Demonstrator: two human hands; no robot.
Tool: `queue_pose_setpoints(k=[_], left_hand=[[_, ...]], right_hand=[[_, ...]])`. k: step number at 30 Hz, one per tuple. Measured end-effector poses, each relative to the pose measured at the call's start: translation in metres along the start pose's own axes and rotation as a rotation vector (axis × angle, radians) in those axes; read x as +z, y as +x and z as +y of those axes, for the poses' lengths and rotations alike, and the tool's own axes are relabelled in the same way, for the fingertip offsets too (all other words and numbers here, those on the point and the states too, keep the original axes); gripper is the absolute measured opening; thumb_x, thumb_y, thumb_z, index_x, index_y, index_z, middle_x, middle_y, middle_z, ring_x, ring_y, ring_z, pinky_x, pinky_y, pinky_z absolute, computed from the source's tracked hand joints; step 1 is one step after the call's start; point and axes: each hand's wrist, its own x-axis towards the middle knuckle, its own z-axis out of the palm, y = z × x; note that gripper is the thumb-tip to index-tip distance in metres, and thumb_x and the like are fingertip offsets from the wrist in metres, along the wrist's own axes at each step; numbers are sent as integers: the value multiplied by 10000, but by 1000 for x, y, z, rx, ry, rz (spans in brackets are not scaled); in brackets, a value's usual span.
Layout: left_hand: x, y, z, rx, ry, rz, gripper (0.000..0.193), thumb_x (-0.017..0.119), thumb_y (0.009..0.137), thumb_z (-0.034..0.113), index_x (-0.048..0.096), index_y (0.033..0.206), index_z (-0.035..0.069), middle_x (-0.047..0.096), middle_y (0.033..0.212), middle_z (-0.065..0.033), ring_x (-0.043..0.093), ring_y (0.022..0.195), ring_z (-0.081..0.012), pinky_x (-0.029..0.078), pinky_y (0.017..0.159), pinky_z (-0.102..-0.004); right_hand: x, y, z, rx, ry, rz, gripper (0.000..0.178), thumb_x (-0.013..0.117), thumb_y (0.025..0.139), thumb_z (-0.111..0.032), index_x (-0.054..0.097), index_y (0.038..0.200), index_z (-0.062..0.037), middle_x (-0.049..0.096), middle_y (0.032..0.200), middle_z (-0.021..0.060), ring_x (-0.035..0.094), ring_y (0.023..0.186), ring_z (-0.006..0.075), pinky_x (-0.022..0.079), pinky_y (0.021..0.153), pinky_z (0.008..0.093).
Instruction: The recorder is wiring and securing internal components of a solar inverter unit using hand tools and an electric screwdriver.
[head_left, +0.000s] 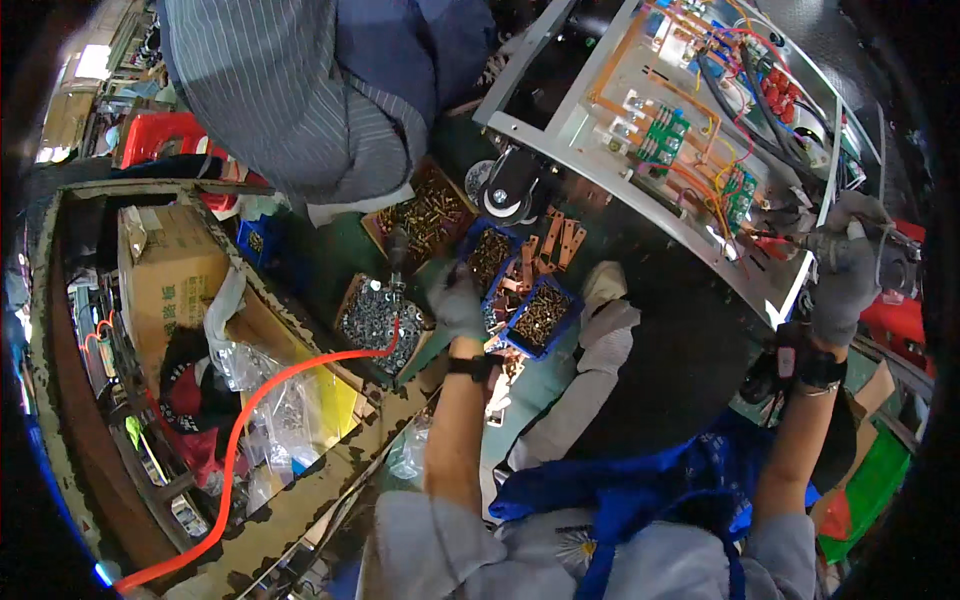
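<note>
My left hand (458,300), in a grey glove, hovers over the parts boxes, just right of a dark air tool (398,250) joined to a red hose (290,370). Its fingers are blurred and partly hidden. Below the tool is a box of silvery nuts or washers (372,318). Blue bins of brassy screws (540,315) lie to the right of that hand. My right hand (845,270), also gloved, is closed at the right end of an open metal chassis (625,175). Something thin and dark runs from it toward the wiring; its kind is unclear.
Green circuit boards (664,135), copper bars and coloured wires fill the chassis. Copper strips (560,240) lie beside the bins. A box of long brassy bolts (425,215) stands behind. At left, a worn metal frame (50,290) surrounds a cardboard box (175,275). Another person's striped clothing (290,90) is ahead.
</note>
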Motion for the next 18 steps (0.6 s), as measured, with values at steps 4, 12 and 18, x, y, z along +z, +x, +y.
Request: queue_pose_setpoints(k=[4, 12, 18], left_hand=[[-1, -16, -6, 40, 410, -175, 219, 583, 784, 172, 640, 856, -27, 604, 658, -119, 538, 632, -165, 434, 598, -328], [-15, -46, -19, 37, 940, -361, 281, 574, 828, 295, 627, 945, 45, 628, 864, -209, 594, 811, -392, 470, 725, -460], [70, 28, -1, 275, 604, -206, 248, 535, 854, 273, 610, 1006, 92, 619, 964, -188, 580, 864, -378, 470, 730, -449]], right_hand=[[-22, -4, 22, -54, -302, 87, 254, 409, 886, -66, 536, 1086, 25, 578, 941, 78, 550, 766, 116, 479, 640, 252], [-48, 19, 37, 33, 18, -15, 269, 403, 887, -49, 507, 1129, 6, 566, 1040, 88, 541, 942, 127, 445, 806, 274], [-49, 8, 36, -283, -689, 83, 214, 560, 817, -79, 582, 1002, 24, 560, 971, 128, 542, 886, 206, 436, 765, 305]])
